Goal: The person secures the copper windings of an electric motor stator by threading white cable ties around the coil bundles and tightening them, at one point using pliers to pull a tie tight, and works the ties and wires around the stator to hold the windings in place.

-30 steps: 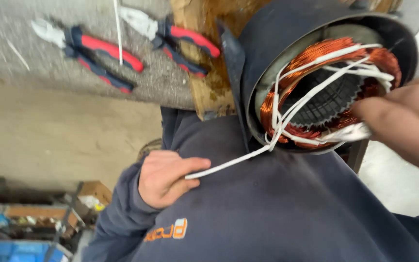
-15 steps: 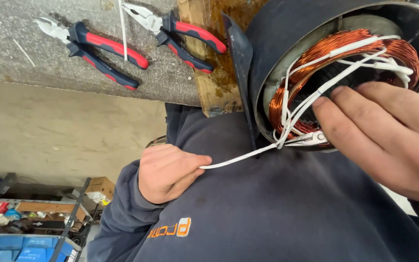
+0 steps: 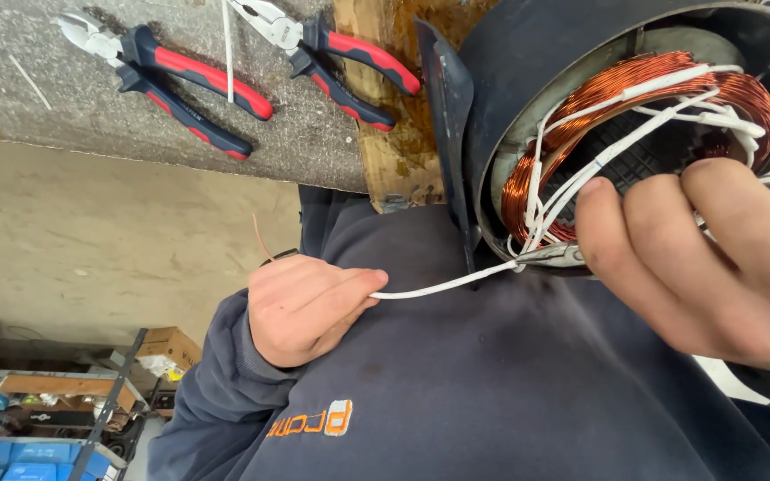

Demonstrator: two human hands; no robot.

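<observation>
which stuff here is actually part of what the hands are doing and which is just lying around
In use:
- left hand, pulling the white cord taut
- right hand, resting on the copper winding
- dark motor housing around the winding

Lying about:
- two red-handled pliers on the grey bench
- shelves of boxes below

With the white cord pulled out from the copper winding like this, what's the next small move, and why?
Probably a further steady pull with the left hand to snug the thin white lacing cord. The cord runs taut from that fist to the coiled copper winding in the dark round motor housing, where the right hand steadies the loops.
</observation>
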